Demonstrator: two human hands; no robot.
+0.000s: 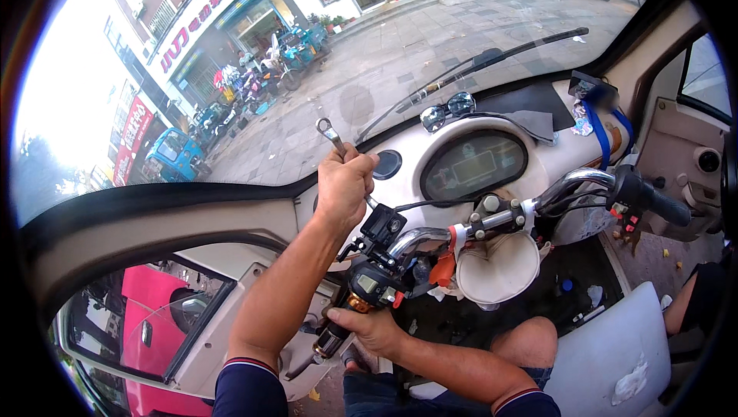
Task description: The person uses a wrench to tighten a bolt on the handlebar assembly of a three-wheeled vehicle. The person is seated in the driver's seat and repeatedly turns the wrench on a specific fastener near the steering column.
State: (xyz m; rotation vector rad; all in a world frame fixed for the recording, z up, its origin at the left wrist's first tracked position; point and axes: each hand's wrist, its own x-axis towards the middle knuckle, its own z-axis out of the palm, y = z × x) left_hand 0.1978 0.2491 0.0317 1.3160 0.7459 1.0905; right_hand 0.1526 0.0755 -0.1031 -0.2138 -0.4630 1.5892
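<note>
My left hand (344,184) is closed in a fist around a steel ring spanner (328,131). Its ring end sticks up above the fist, in front of the windscreen, and part of the shaft shows below. My right hand (372,332) reaches across to the left handlebar grip (331,338) and wraps round it, thumb on top; some fingers are hidden behind. Just above that hand sits the switch housing (369,285) with a small display. A black square fitting (383,224) is on the bar below my left fist.
The chrome handlebar (492,222) runs right to a black grip (663,203). Behind it is the oval instrument panel (474,165), with sunglasses (448,112) on the dashboard. A cream pouch (498,269) hangs from the bar. A pale seat (600,352) lies at lower right, another leg (680,302) beyond it.
</note>
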